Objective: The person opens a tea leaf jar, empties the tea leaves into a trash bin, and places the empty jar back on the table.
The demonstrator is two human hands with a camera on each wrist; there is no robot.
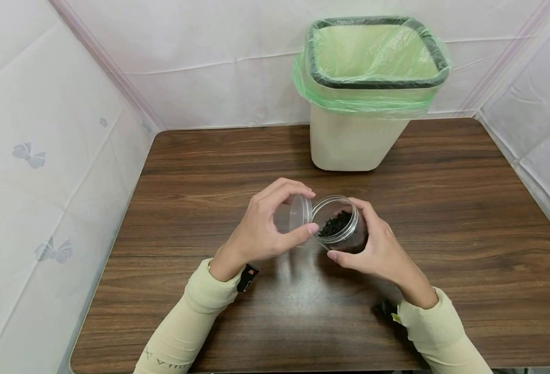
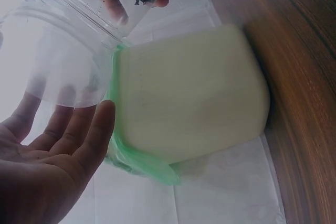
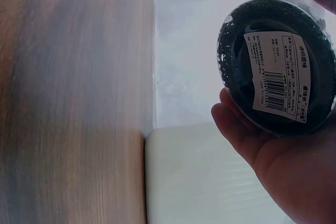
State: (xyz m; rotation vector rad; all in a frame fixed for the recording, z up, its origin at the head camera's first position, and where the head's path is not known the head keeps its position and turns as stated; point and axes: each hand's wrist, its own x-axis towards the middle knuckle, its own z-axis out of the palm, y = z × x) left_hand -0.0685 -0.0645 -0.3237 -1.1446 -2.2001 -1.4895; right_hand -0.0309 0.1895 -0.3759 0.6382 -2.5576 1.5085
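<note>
My left hand (image 1: 267,221) pinches a clear plastic lid (image 1: 300,213) by its edge, thumb below and fingers above. Right beside it, my right hand (image 1: 379,244) grips a clear jar (image 1: 359,234) tilted with its mouth toward the lid. Dark, dry shreds that look like loose tea leaves (image 1: 336,224) lie inside the jar. The right wrist view shows the jar's base with a white printed label (image 3: 278,74). In the left wrist view the lid (image 2: 63,66) stands close to the jar's threaded rim; whether they touch I cannot tell.
A cream bin (image 1: 356,140) with a green bag (image 1: 368,104) folded over its dark rim stands at the back of the wooden table (image 1: 186,182), right of centre. White patterned sheeting (image 1: 200,67) hangs behind and on both sides.
</note>
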